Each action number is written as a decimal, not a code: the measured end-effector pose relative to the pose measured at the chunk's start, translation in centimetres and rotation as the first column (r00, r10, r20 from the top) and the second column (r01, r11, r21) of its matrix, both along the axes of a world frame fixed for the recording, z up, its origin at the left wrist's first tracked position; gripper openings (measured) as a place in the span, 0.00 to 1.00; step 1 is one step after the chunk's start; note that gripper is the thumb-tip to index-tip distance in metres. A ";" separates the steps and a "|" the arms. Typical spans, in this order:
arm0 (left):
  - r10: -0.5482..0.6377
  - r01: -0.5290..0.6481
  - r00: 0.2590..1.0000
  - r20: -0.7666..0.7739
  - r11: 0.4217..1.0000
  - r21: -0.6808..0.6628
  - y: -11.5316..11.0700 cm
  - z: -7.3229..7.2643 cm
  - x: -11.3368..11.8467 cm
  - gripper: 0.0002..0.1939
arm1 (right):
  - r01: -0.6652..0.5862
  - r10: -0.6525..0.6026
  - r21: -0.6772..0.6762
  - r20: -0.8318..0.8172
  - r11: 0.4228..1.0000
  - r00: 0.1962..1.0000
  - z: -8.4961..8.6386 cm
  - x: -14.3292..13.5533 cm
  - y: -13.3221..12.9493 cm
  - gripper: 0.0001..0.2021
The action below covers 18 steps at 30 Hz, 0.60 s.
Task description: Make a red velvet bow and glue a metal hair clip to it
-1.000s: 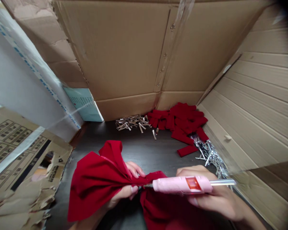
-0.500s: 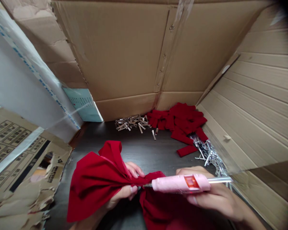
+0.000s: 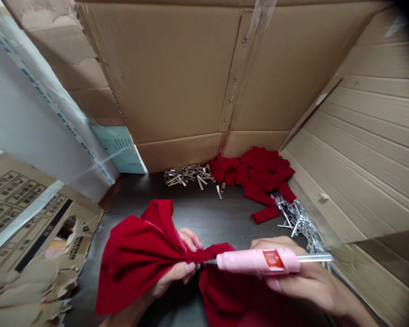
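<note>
A large red fabric bow is pinched near its gathered middle by my left hand, thumb in front and fingers behind. Its right loop hangs below the tool in my other hand, partly hidden. My right hand is wrapped round a pink hot glue gun with an orange window. A clear glue stick sticks out of its back end. The gun's metal nozzle points left and meets the bow's middle close to my left fingertips; whether glue is coming out cannot be made out.
Behind the bow, metal hair clips lie heaped on the dark table. Red fabric strips are piled beside them, with silvery strips at the right. Cardboard walls enclose the back and right; a torn carton stands left.
The glue gun and my right hand have shifted very slightly right. The bow and my left hand stay almost where they were.
</note>
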<state>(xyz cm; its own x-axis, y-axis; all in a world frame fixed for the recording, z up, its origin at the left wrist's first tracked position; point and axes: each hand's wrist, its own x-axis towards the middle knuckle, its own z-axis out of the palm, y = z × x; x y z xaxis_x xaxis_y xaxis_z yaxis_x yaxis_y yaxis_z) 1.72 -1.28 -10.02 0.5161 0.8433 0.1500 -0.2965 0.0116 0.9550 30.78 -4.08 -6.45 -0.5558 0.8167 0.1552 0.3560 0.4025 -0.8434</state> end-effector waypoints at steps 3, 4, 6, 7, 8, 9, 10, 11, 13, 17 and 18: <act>-0.032 0.034 0.998 0.056 0.999 -0.037 0.1 0.2 0.1 0.09 | 0.013 -0.013 0.012 0.000 1.000 1.000 -0.1 0.1 0.0 0.16; -0.035 0.038 0.998 0.059 0.998 -0.041 0.1 0.3 0.2 0.09 | 0.016 -0.016 0.016 0.000 1.000 1.000 -0.1 0.1 -0.1 0.17; -0.034 0.037 0.997 0.066 0.998 -0.048 0.0 0.3 0.2 0.09 | 0.015 -0.015 0.025 0.004 1.000 1.000 -0.1 0.1 -0.1 0.18; -0.033 0.037 0.997 0.070 0.998 -0.051 0.0 0.3 0.2 0.09 | 0.011 -0.011 0.032 0.007 0.999 1.000 0.0 0.0 0.0 0.19; -0.033 0.037 0.997 0.073 0.998 -0.054 0.0 0.3 0.1 0.10 | 0.005 -0.005 0.042 0.009 0.999 1.000 0.1 0.0 0.0 0.19; -0.035 0.039 0.997 0.074 0.997 -0.059 0.0 0.2 0.1 0.10 | -0.003 0.003 0.053 0.010 0.999 1.000 0.3 -0.1 0.1 0.20; -0.037 0.042 0.997 0.072 0.997 -0.064 0.1 0.2 0.1 0.10 | -0.011 0.010 0.063 0.013 0.998 1.000 0.4 -0.1 0.1 0.20; -0.042 0.047 0.997 0.069 0.997 -0.069 0.1 0.2 0.1 0.10 | -0.013 0.012 0.077 0.017 0.997 1.000 0.6 -0.2 0.1 0.20; -0.030 0.034 0.998 0.057 0.997 -0.074 0.1 0.3 0.2 0.09 | -0.011 0.008 0.122 0.031 0.992 0.999 0.7 -0.4 0.1 0.19; 0.006 -0.002 0.998 0.065 0.998 -0.059 0.1 0.5 0.5 0.08 | 0.254 -0.239 0.446 -0.091 0.858 0.967 -0.2 -0.5 -0.4 0.05; 0.005 -0.001 0.997 0.071 0.998 -0.056 0.0 0.5 0.5 0.08 | 0.361 -0.325 0.499 -0.160 0.788 0.932 -0.5 -0.5 -0.6 0.05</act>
<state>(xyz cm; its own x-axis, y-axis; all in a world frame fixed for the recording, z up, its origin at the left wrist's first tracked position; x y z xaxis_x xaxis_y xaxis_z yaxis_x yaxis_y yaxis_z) 2.24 -1.26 -9.51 0.5032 0.8530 0.1387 -0.3637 0.0634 0.9294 30.27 -4.69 -6.97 -0.2291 0.7433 0.6284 0.5076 0.6421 -0.5745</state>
